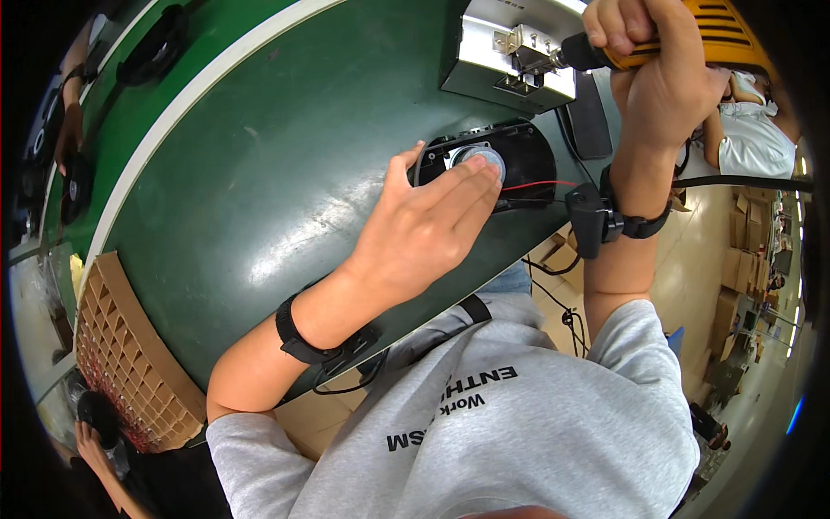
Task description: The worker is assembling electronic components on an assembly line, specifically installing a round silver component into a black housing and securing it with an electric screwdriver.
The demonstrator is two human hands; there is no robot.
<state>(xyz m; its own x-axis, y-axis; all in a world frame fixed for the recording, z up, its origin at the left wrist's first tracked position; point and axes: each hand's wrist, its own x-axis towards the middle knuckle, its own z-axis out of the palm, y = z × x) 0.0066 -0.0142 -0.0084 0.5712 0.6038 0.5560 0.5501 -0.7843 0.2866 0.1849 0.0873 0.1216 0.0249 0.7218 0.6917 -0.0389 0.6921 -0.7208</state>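
My left hand (424, 221) lies over a round silver speaker (494, 161) with its fingers stretched out flat. Its thumb is spread apart at the left rim of the black plastic housing (529, 156) in which the speaker sits. A thin red wire (540, 184) runs from there to the right. In my right hand (666, 73) is a yellow and black power drill (731, 35), gripped with the fingers wrapped round it. The drill's tip meets the metal mechanism on the front of a silver box-shaped screw feeder (484, 65). Screws themselves are too small to make out.
The green table (285, 156) has a pale curved edge strip. At its left end stands a cardboard divider tray (138, 355) with red wires in it. A black block (592, 117) lies beside the feeder. Other people's hands (71, 138) handle black parts at far left. A cable (743, 182) crosses at right.
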